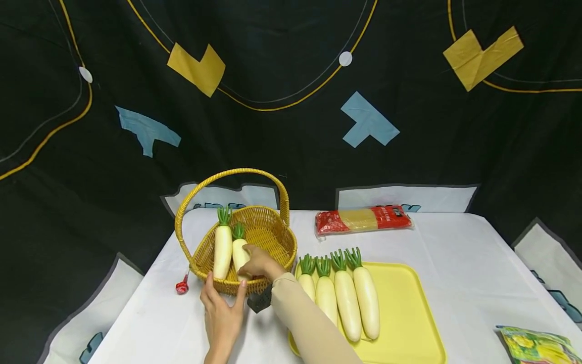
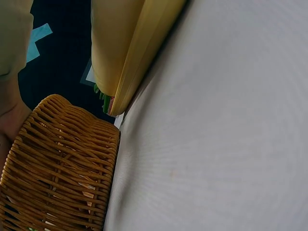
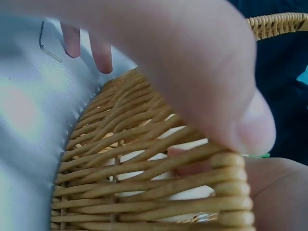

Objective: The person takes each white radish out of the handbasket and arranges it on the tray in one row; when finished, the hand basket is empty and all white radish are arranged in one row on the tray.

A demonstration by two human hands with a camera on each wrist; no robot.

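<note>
A yellow wicker basket point(image 1: 273, 237) with a tall handle stands at the left of the table. Two white radishes with green tops lie in it: a left radish point(image 1: 222, 253) and a right radish point(image 1: 239, 252). My right hand point(image 1: 261, 263) reaches over the front rim and grips the right radish, its fingers inside the basket and partly hidden by the weave in the right wrist view. With fingers spread, my left hand point(image 1: 223, 318) touches the basket's front. Its thumb point(image 3: 207, 82) rests at the rim in the right wrist view, and two of its fingertips show outside the wall.
Right of the basket, a yellow tray point(image 1: 400, 313) bears several white radishes point(image 1: 346, 306). A red noodle packet point(image 1: 364, 220) lies behind it. A red-wrapped lollipop point(image 1: 182, 286) is left of the basket. At the table's right front lies a green packet point(image 1: 538, 346).
</note>
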